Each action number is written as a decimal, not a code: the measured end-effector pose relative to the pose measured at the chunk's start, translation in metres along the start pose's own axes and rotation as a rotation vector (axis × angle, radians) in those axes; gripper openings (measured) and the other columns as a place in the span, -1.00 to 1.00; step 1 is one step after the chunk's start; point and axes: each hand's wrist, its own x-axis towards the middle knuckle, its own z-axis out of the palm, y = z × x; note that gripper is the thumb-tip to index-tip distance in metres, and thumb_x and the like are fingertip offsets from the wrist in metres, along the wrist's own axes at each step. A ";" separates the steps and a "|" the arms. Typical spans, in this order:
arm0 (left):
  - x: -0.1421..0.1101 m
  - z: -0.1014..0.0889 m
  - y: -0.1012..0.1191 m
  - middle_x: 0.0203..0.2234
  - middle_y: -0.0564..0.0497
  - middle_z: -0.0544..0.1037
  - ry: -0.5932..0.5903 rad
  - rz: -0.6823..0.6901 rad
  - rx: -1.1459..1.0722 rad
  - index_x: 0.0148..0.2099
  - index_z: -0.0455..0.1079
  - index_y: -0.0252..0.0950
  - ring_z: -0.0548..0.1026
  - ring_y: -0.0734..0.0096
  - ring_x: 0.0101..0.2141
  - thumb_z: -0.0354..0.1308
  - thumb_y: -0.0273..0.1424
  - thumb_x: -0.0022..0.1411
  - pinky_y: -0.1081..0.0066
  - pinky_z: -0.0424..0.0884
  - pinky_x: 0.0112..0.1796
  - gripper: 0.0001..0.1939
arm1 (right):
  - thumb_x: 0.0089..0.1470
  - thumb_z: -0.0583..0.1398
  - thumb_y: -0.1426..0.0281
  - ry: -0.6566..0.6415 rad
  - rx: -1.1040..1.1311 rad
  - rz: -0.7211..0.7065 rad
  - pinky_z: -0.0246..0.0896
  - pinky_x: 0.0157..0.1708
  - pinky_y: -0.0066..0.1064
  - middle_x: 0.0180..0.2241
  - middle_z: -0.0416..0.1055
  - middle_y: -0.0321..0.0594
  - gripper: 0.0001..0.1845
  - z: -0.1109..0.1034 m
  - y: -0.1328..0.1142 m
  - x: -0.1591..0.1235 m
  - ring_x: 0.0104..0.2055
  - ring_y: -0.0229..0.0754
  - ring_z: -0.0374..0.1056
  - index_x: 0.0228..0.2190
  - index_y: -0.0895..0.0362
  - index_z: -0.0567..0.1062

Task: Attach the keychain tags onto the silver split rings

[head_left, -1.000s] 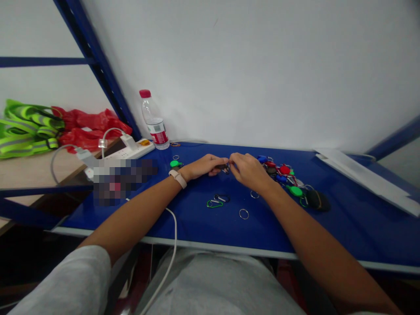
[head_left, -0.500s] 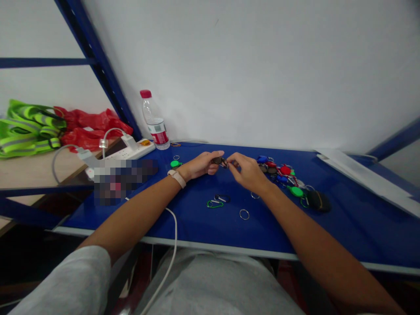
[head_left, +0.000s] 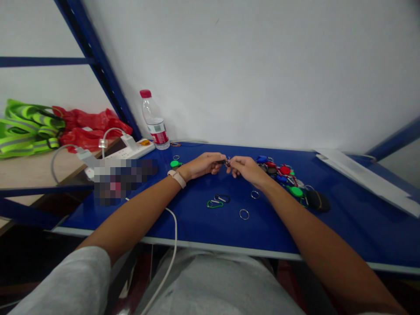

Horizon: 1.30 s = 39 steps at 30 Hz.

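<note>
Both my hands meet over the middle of the blue table (head_left: 197,223). My left hand (head_left: 204,164), with a pale wristband, pinches a small dark key tag (head_left: 224,162). My right hand (head_left: 246,169) pinches the metal ring end of the same piece, fingertips touching the left hand's. To the right lies a pile of coloured key tags (head_left: 282,173), red, blue, green and black. Nearer me lie a green and a dark carabiner (head_left: 218,201) and two loose key rings (head_left: 243,214).
A water bottle with a red cap (head_left: 154,120) stands at the back by the wall. A white power strip (head_left: 129,151) with cables sits at the left, beside red bags and neon-green vests (head_left: 29,129). A white flat strip (head_left: 367,179) lies at the right. A green tag (head_left: 175,163) lies near my left wrist.
My right hand has drawn its fingers in from a looser hold to a tight pinch at the small piece; my left hand keeps its grip and has barely moved.
</note>
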 end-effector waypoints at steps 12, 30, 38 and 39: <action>0.004 0.000 -0.003 -0.63 0.16 0.24 0.017 -0.003 0.075 -0.38 0.33 -0.34 0.23 0.59 -0.59 0.31 0.06 0.12 0.46 0.19 -0.51 -0.47 | 0.17 0.10 0.24 0.257 -0.379 -0.086 0.08 -0.35 -0.39 -0.47 0.43 -0.23 -0.78 -0.002 -0.008 -0.007 -0.45 -0.26 0.25 -0.40 0.12 0.39; -0.004 0.011 -0.006 -0.36 0.02 0.60 0.126 0.220 1.063 -0.14 0.52 -0.28 0.48 0.43 -0.37 0.15 -0.15 0.34 0.42 0.31 -0.28 -0.70 | 0.20 0.11 0.39 0.017 -0.793 0.012 0.04 -0.35 -0.40 -0.39 0.53 -0.17 -0.82 -0.012 -0.012 -0.015 -0.37 -0.20 0.37 -0.37 0.12 0.51; -0.011 0.013 -0.008 -0.26 -0.10 0.61 0.084 0.329 1.337 -0.03 0.43 -0.31 0.58 0.23 -0.24 0.18 -0.10 0.34 0.33 0.43 -0.20 -0.63 | 0.23 0.16 0.34 0.096 -0.671 -0.096 0.27 -0.23 -0.34 -0.27 0.54 -0.11 -0.81 -0.024 -0.039 -0.024 -0.27 -0.17 0.43 -0.18 0.17 0.47; -0.012 0.013 -0.006 -0.29 -0.08 0.60 0.088 0.349 1.348 -0.05 0.43 -0.31 0.57 0.26 -0.29 0.18 -0.09 0.34 0.36 0.42 -0.24 -0.62 | 0.25 0.16 0.25 0.109 -0.620 -0.120 0.32 -0.24 -0.36 -0.22 0.53 -0.13 -0.73 -0.025 -0.049 -0.029 -0.27 -0.20 0.44 -0.10 0.15 0.44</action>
